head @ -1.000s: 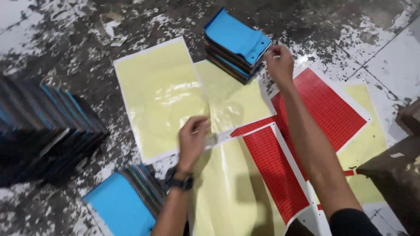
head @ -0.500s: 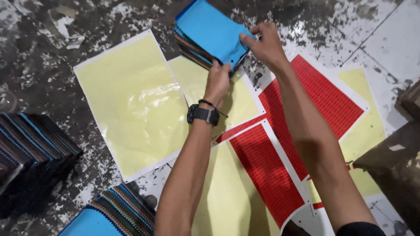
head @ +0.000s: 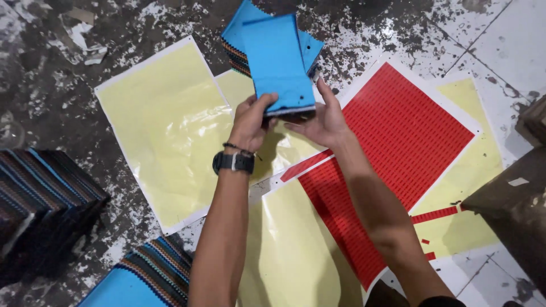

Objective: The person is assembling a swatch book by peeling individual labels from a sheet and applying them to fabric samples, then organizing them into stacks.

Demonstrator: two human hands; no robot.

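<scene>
A blue pouch (head: 277,62) is held up over the floor (head: 45,91), above the blue stack (head: 310,48) it sits in front of. Its near end is clamped by the left hand (head: 254,120), fingers curled over the top, while the right hand (head: 322,119) is spread underneath and along the side, thumb up against the edge. The two hands are close together, both closed on the same short end.

A slip is judged the main risk: only the near edge is gripped, and the long free end hangs unsupported, so the pouch could tip forward and knock the stack askew. A drop would land it on the yellow sheets (head: 165,131) or the red sticker sheet (head: 398,142), which lie loose and overlapping and could be creased or dragged. The sheets look glossy, so anything set down on them may slide.

Open room is limited. A striped pile (head: 48,199) stands at the left, another striped pile with a blue top (head: 145,276) lies near the left elbow, and a dark block (head: 512,204) closes the right. Bare, paint-flecked floor is seen only at the top left and top right, well apart from the hands.
</scene>
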